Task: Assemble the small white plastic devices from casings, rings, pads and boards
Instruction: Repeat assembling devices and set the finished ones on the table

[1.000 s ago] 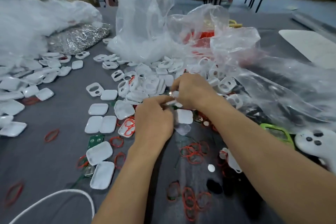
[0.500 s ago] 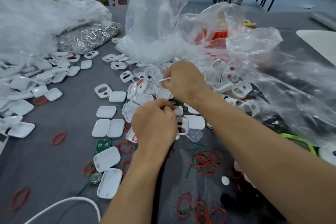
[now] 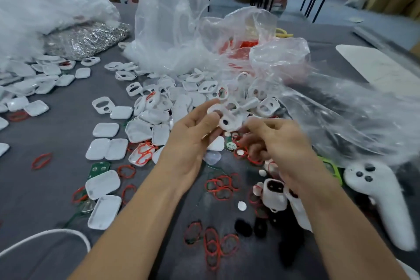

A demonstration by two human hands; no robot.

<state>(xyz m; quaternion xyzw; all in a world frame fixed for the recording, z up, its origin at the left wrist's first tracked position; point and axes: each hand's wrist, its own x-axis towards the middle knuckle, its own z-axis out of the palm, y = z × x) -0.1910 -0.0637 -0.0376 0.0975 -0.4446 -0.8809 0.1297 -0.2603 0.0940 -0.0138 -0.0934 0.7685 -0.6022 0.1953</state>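
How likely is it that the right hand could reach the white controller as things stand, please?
Likely yes: the controller lies uncovered right of the right hand, nothing standing between them, though that hand is busy at the casing.

We hold a white plastic casing front with a dark oval opening [image 3: 227, 121] tilted above the table, pinched in our left hand [image 3: 193, 136]. Our right hand [image 3: 277, 141] is at its right edge, though blur hides whether it grips. Behind it we see a heap of white two-hole casing fronts [image 3: 197, 88]. To the left, white rounded-rectangle casing backs [image 3: 106, 149] lie flat, some side by side. Thin red rubber rings [image 3: 221, 185] lie tangled in clusters nearer us. A green circuit board [image 3: 98, 169] shows partly under one casing back. Small white round pads [image 3: 242, 206] lie apart among the rings.
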